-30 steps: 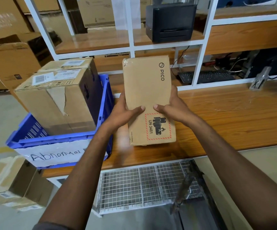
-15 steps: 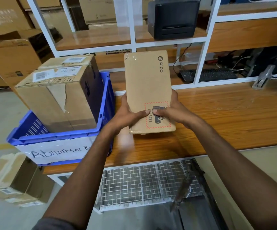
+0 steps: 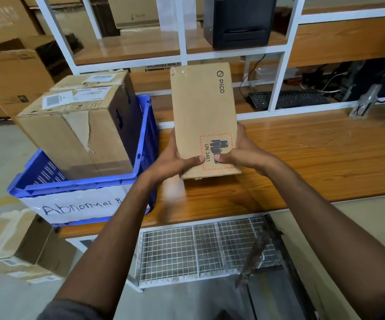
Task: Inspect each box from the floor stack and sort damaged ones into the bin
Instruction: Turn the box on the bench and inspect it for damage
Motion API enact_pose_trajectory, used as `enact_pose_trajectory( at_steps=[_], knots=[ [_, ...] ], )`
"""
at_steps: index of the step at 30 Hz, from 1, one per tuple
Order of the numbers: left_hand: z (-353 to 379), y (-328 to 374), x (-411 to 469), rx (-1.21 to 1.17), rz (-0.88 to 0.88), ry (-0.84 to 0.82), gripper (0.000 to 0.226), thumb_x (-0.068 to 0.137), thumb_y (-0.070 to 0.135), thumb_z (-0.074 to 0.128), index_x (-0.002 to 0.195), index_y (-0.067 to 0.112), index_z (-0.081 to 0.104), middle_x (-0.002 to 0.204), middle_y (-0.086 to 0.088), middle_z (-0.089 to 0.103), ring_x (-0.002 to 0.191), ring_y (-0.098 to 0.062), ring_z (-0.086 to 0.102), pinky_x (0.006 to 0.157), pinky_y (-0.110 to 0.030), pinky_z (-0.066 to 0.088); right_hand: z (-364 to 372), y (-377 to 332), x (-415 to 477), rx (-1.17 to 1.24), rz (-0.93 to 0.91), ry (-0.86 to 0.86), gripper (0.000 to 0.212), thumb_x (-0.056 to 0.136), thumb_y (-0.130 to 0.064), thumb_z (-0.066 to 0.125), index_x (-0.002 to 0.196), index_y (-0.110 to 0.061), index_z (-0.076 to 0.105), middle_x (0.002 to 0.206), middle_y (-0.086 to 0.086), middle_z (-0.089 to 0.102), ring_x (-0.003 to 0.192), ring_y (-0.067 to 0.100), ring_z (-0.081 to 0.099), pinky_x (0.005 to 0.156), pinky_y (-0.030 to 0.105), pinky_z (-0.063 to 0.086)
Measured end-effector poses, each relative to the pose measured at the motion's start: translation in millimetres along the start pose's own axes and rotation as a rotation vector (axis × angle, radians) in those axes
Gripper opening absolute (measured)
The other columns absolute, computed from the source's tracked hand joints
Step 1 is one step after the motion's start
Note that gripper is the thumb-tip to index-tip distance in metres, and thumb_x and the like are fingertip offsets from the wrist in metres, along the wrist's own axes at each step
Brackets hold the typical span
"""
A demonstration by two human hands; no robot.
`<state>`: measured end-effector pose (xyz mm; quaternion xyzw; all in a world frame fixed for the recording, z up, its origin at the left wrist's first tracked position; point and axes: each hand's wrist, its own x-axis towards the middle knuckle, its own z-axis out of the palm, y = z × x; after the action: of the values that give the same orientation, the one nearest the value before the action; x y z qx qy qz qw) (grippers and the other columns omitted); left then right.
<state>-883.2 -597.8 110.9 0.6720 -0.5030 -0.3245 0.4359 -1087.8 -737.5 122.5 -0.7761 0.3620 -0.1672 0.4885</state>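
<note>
A slim brown PICO box [image 3: 204, 107] with a red-bordered UN 3481 label is held above the wooden table [image 3: 313, 158], its long side pointing away from me. My left hand [image 3: 175, 161] grips its near left edge, thumb on the top face. My right hand [image 3: 240, 153] grips the near right edge, thumb on the label. To the left stands a blue bin [image 3: 145, 144] with a handwritten "Abnormal" paper sign. Inside it sits a large cardboard box [image 3: 78, 125] with torn tape on its front.
Several cardboard boxes [image 3: 23, 248] lie on the floor at the lower left. A white shelf frame [image 3: 182, 58] rises behind the table, with a black printer [image 3: 240, 19] on it and a keyboard [image 3: 288, 99] below. A wire mesh rack [image 3: 200, 248] sits under the table.
Both hands slid toward the near end of the PICO box, and the thumbs moved closer together. The box's near end has tipped up slightly.
</note>
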Motion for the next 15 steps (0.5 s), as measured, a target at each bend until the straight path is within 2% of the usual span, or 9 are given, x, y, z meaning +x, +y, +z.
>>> enact_pose_trajectory(
  at_steps=[3, 6, 9, 12, 15],
  knots=[
    [18, -4, -3, 0.088, -0.025, 0.070, 0.115, 0.084, 0.027, 0.089, 0.164, 0.029, 0.006, 0.132, 0.017, 0.056, 0.111, -0.005, 0.065, 0.078, -0.015, 0.056, 14, 11, -1, -0.146, 0.043, 0.118, 0.100, 0.081, -0.016, 0.088, 0.151, -0.026, 0.018, 0.123, -0.009, 0.062, 0.111, 0.014, 0.063, 0.093, 0.037, 0.058],
    [36, -27, -12, 0.149, -0.039, 0.133, 0.115, 0.086, 0.033, 0.086, 0.164, 0.026, 0.003, 0.133, 0.011, 0.054, 0.126, -0.019, 0.061, 0.092, -0.030, 0.055, 34, 33, -9, -0.197, 0.082, 0.156, 0.083, 0.085, -0.021, 0.086, 0.138, -0.029, 0.022, 0.118, -0.007, 0.064, 0.104, 0.018, 0.069, 0.074, 0.033, 0.061],
    [43, -40, -18, 0.188, -0.015, 0.145, 0.113, 0.086, 0.029, 0.086, 0.163, 0.030, 0.003, 0.133, 0.010, 0.055, 0.129, -0.022, 0.061, 0.101, -0.046, 0.058, 41, 44, -13, -0.212, 0.064, 0.195, 0.074, 0.089, -0.022, 0.083, 0.133, -0.029, 0.024, 0.115, -0.009, 0.063, 0.106, 0.021, 0.070, 0.070, 0.029, 0.061],
    [42, -35, -18, 0.137, -0.020, 0.232, 0.104, 0.083, 0.025, 0.089, 0.160, 0.026, 0.018, 0.137, 0.008, 0.058, 0.128, -0.019, 0.061, 0.102, -0.043, 0.058, 36, 38, -16, -0.195, 0.036, 0.259, 0.074, 0.087, -0.026, 0.084, 0.138, -0.028, 0.031, 0.111, -0.013, 0.066, 0.101, 0.017, 0.070, 0.067, 0.026, 0.056],
    [35, -22, -16, 0.105, 0.019, 0.326, 0.096, 0.083, 0.042, 0.088, 0.154, 0.026, 0.026, 0.147, 0.005, 0.057, 0.128, -0.015, 0.061, 0.101, -0.047, 0.058, 24, 21, -19, -0.140, -0.022, 0.330, 0.078, 0.090, -0.036, 0.082, 0.150, -0.034, 0.033, 0.108, -0.021, 0.062, 0.098, 0.009, 0.064, 0.070, 0.024, 0.048]
  ],
)
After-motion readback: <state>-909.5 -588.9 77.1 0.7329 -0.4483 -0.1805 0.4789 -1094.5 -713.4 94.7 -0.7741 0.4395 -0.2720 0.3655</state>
